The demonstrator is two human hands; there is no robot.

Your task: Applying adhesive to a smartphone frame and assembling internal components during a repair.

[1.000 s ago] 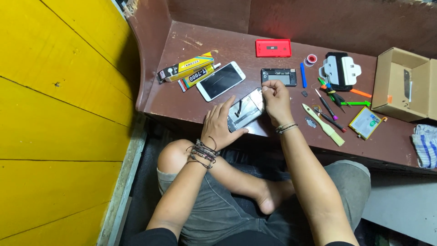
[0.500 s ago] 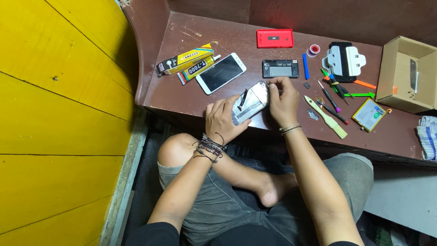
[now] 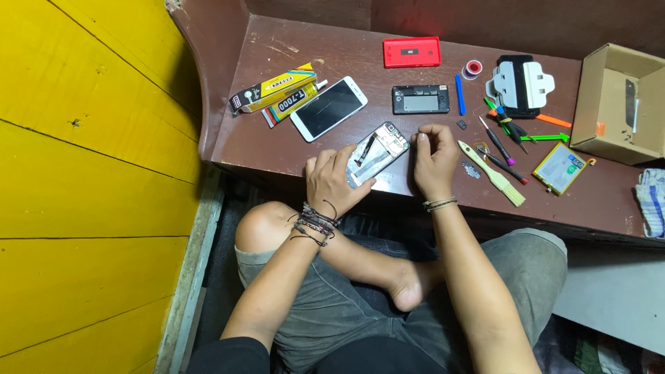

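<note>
My left hand [image 3: 333, 181] holds an opened phone body [image 3: 379, 149] flat at the front of the brown table [image 3: 277, 145], its inner parts facing up. My right hand [image 3: 433, 159] rests just right of the phone, fingers curled and pinched together at the phone's upper right corner; whether something tiny is between the fingertips is too small to tell. A white phone with a dark screen [image 3: 328, 108] lies behind the left hand. A small dark phone part [image 3: 420, 99] lies behind the right hand.
A yellow glue box and tube [image 3: 276, 94] lie at the left. A red case [image 3: 412, 52], a blue tool [image 3: 459, 93], screwdrivers [image 3: 500, 145], a brush [image 3: 493, 174], a flat battery [image 3: 560, 168] and a cardboard box [image 3: 620, 104] sit at the right. A yellow wall [image 3: 83, 173] stands on the left.
The view has shifted slightly. The phone body stays in my left hand; my right hand has moved off the phone's top to its right corner.
</note>
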